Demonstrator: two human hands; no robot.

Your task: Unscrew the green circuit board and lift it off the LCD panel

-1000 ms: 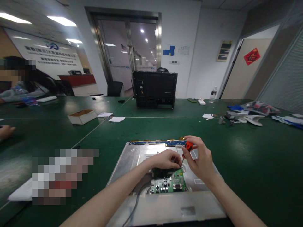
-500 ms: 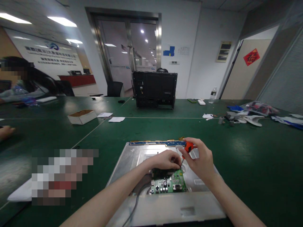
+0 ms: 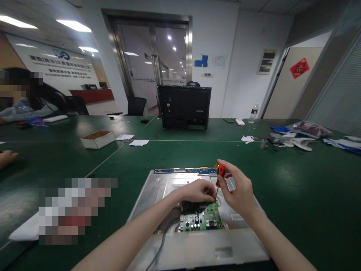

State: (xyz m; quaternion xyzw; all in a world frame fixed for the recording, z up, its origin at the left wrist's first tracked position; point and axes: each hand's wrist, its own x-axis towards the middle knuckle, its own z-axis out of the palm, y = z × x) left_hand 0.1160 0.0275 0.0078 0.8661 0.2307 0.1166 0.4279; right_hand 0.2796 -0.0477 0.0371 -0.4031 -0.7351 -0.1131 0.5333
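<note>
My right hand (image 3: 238, 188) grips the orange-and-black handle of a screwdriver (image 3: 221, 170), fingers wrapped round it. The shaft points down to the upper right corner of a green circuit board (image 3: 201, 218). Close beside the tip is my left hand (image 3: 199, 191), its fingers curled together over the board's far edge; whatever they pinch is hidden. The board lies on a silver metal panel (image 3: 242, 246), with a grey cable (image 3: 162, 242) running off its left side. Along the panel's far edge runs a narrow blue circuit strip (image 3: 180, 171).
A black monitor housing (image 3: 184, 107) stands farther back on the green table (image 3: 296, 195). To the left are an open white box (image 3: 98, 140) and paper slips (image 3: 139, 142). A bottle (image 3: 253, 114) and bagged parts (image 3: 308, 129) lie right. A co-worker's hand (image 3: 8, 159) rests at far left.
My right hand has turned the screwdriver handle more upright, its top shifting slightly left. The tip stays at the board's corner, and my left hand has not visibly moved.
</note>
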